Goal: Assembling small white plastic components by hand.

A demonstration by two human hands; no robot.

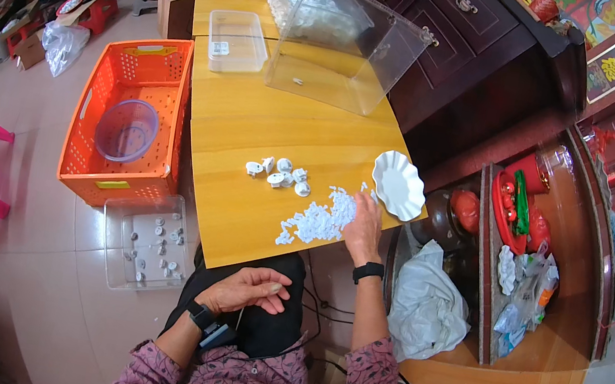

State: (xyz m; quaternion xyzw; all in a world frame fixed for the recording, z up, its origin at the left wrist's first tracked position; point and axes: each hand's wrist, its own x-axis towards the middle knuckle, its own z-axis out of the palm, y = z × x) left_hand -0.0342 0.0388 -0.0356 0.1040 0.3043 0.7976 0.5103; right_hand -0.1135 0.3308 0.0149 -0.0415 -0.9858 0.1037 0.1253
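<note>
My right hand rests on the table at the right edge of a loose pile of small white plastic pieces. Its fingers reach forward among the pieces; the undersides of the fingers are hidden. Just beyond it lies a white scalloped dish, with a few pieces near its rim. Over my lap, off the table edge, my left hand is relaxed with fingers loosely extended and nothing visible in it. Several round white parts with dark spots sit together left of the pile.
An orange crate holding a purple-tinted bowl stands left of the table. Below it, a clear bin contains small round parts. Clear containers occupy the table's far end, where another person sits. Shelves with bags flank the right.
</note>
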